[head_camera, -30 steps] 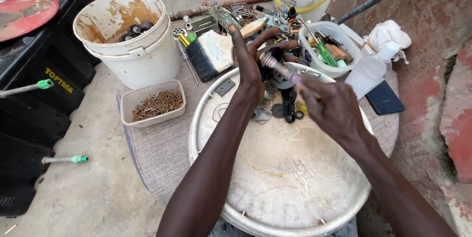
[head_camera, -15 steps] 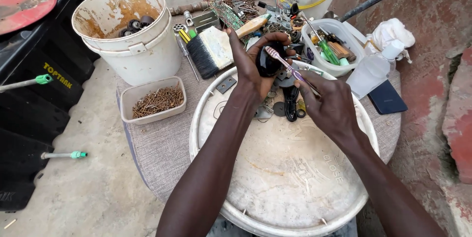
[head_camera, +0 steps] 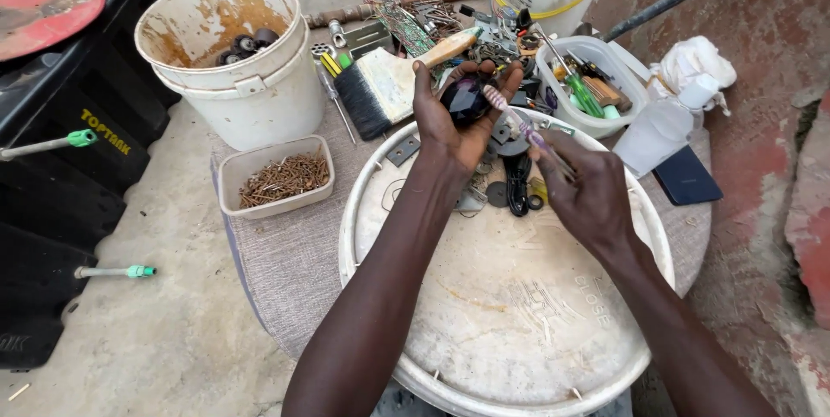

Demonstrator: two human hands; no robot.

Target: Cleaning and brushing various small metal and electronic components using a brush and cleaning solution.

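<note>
Fingers (head_camera: 510,80) around dark part (head_camera: 464,99)

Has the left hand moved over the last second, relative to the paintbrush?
Yes. The left hand, holding a small dark part, has risen away from the white round lid toward the paintbrush; its fingertips now reach the brush handle's level.

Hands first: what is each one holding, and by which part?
The left hand cups a small dark rounded part in its palm. The right hand grips a toothbrush by its handle end, bristle head against that part.
</note>
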